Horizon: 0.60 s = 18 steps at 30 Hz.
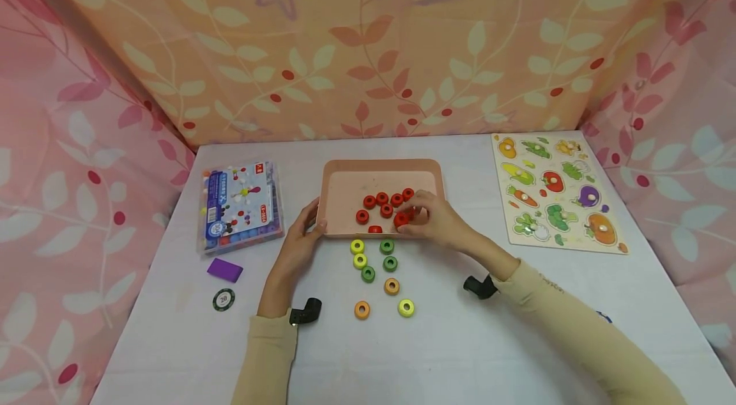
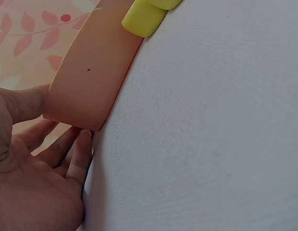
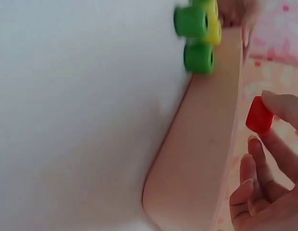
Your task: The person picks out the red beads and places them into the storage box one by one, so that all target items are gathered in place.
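A pink tray (image 1: 382, 165) holds several red ring-shaped beads (image 1: 382, 198) in its front and right part. My left hand (image 1: 299, 245) grips the tray's left front corner, with the thumb at the rim and the other fingers along the outer side. Above the right front part of the tray, my right hand (image 1: 434, 220) pinches one red bead (image 3: 260, 115) between thumb and index finger, while its other fingers are loosely bent. In front of the tray lie green beads (image 1: 390, 263), yellow beads (image 1: 360, 261) and orange beads (image 1: 391, 286), spread on the white cloth.
At the left stands a clear box of colourful pieces (image 1: 240, 204), with a purple block (image 1: 225, 269) and a round chip marked 20 (image 1: 223, 299) in front of it. A wooden vegetable puzzle board (image 1: 558, 191) lies at the right. Patterned curtains (image 1: 368, 41) enclose the table.
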### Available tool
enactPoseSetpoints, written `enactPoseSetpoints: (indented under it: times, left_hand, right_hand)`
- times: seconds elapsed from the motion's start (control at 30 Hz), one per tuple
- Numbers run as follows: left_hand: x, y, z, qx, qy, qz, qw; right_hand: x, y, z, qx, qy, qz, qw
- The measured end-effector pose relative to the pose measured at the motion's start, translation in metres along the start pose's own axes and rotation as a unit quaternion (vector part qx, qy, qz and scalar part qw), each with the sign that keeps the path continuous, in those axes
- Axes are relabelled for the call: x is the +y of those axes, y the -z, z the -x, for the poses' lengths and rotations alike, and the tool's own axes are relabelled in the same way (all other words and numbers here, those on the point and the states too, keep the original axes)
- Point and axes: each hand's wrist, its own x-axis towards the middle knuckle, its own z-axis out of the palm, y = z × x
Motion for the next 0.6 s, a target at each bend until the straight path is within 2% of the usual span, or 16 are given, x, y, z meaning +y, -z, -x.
enactPoseSetpoints:
  times: [0.13, 0.37, 0.6]
  left_hand:
    - [0.0, 0.0, 0.001, -0.001, 0.0, 0.001, 1.0]
    - [0.0, 0.0, 0.001, 0.001, -0.003, -0.003, 1.0]
    - [-0.005, 0.001, -0.002, -0.001, -0.033, 0.007, 0.9994]
  right_hand:
    - [0.008, 0.001, -0.013, 0.018, -0.026, 0.026, 0.999]
    - [0.014, -0.01, -0.029, 0.037, -0.067, 0.053, 0.996]
    - [0.017, -0.016, -0.033, 0.037, -0.091, 0.075, 0.992]
